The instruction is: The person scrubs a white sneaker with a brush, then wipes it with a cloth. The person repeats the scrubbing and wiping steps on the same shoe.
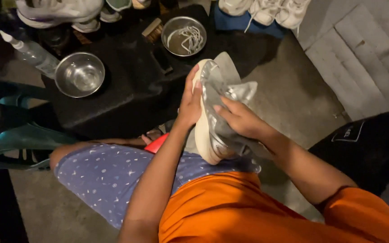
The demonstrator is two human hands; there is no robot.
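Fingers of the left hand (190, 105) grip the shoe (205, 135) at 12 o'clock, steadying it while the right hand (239, 119) clutches a cloth (230, 90).

Black table (127, 96) with two steel bowls (79, 74)

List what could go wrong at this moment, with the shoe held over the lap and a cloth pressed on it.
1. The left hand steadies the shoe only at its sole edge, so hard rubbing by the right hand with the grey cloth could twist it loose.
2. The cloth looks damp; drips could land on the patterned shorts.
3. The water bowl sits near the black table's edge; a knock might spill it.
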